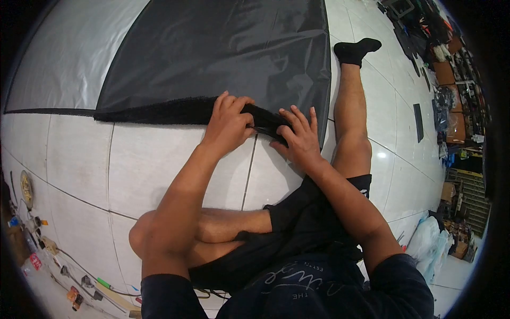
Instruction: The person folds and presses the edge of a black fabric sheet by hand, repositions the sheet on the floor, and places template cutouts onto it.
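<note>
A large black sheet with a glossy, creased surface lies on the floor in front of me. Along its near edge runs a fuzzy black fabric strip. My left hand is closed on this strip near its middle, fingers bent over it. Further right, my right hand pinches the bunched strip between thumb and index finger, its other fingers raised and spread. The strip is gathered between the two hands. Part of it is hidden under the fingers.
A silver-grey sheet adjoins the black one on the left. My outstretched leg lies along the right side. Tools and cables are at lower left. Cardboard boxes and other goods line the right side. A dark flat strip lies on the tiles.
</note>
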`<action>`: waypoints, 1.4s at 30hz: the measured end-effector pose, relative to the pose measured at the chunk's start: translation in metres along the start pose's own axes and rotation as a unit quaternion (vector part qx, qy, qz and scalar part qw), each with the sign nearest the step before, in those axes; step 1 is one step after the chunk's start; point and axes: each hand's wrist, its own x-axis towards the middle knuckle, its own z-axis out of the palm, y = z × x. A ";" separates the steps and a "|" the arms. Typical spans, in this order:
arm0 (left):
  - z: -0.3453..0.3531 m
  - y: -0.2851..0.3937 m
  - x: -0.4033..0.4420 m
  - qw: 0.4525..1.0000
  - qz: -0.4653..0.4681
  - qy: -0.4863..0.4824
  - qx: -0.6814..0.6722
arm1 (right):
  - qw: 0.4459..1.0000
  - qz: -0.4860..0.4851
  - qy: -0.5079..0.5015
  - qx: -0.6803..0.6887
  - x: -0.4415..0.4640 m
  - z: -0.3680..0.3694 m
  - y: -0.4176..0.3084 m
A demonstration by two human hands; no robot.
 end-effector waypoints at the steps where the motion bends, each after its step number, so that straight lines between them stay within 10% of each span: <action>1: 0.000 0.000 0.001 1.000 0.000 0.001 0.000 | 1.000 -0.002 -0.004 -0.016 0.000 0.001 0.001; 42: 0.003 -0.004 0.004 0.992 -0.095 -0.003 -0.082 | 0.984 -0.148 0.057 -0.085 0.007 0.021 0.016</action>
